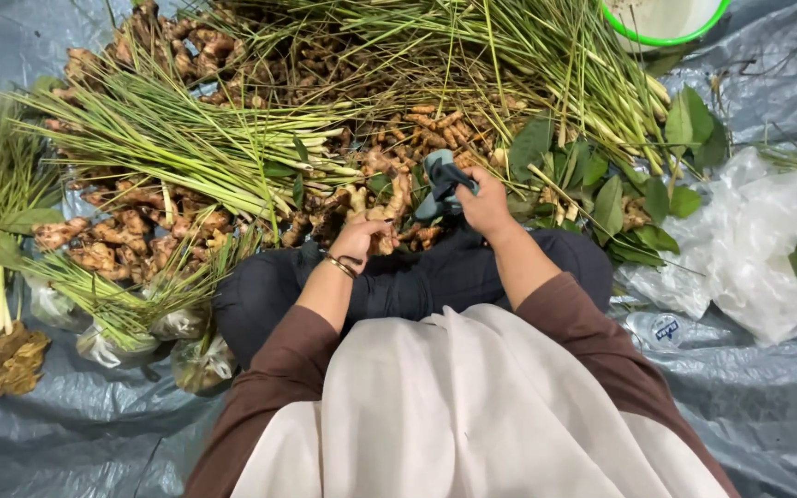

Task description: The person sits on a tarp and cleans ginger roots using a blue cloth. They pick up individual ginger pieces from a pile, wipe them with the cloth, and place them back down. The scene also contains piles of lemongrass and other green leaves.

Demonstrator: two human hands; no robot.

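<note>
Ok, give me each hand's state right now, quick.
Left hand: closed on a pale ginger root.
Right hand: closed around a dark-handled tool; what kind cannot be told.

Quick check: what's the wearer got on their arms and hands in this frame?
Both arms wear long dark brown sleeves pushed up to mid-forearm. The left hand is bare, with a thin gold-coloured bangle at the wrist. The right hand is bare; no glove, ring or watch shows on it.

A pale, knobbly ginger root is gripped at the front edge of the root heap. Black-and-teal shears are held just beside it, tilted upward.
</note>
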